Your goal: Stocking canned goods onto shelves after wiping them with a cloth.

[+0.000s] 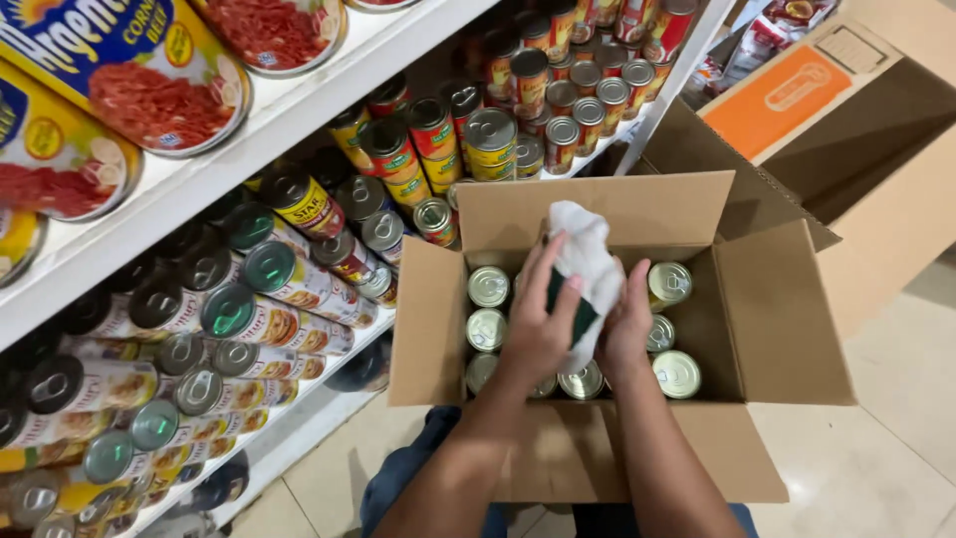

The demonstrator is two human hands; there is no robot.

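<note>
Head view. A dark green can (570, 304) is held above an open cardboard box (558, 453) and is being wiped with a white cloth (588, 254). The left hand (538, 324) is closed round the can's left side, its grip pressed against the can wall. The right hand (627, 324) is closed on the cloth, which is draped over the can's top and right side; its grip pinches cloth against can. The step in hand is judged to be the cleaning of one can lifted from the box. For the next move, a firm hold by the left hand and a turn of the can under the cloth would be called for, so that the remaining faces are reached.

Inside the box, silver-topped cans (488, 287) are stood upright in rows, at the left and the right of the held can. The box rests against the person's lap, with blue trousers (398, 478) seen below it.

At the left, white shelves (289, 110) are stacked with tins. On the upper shelf, large oval tins (139, 70) with blue and yellow labels showing red meat are laid. Below, round cans (259, 319) with pale labels lie on their sides, pull-tab lids outward. Farther off, red and yellow labelled cans (418, 144) are stacked. At the far right, a second cardboard carton (876, 199) with an orange label panel (777, 100) stands open on the pale tiled floor (886, 458).
</note>
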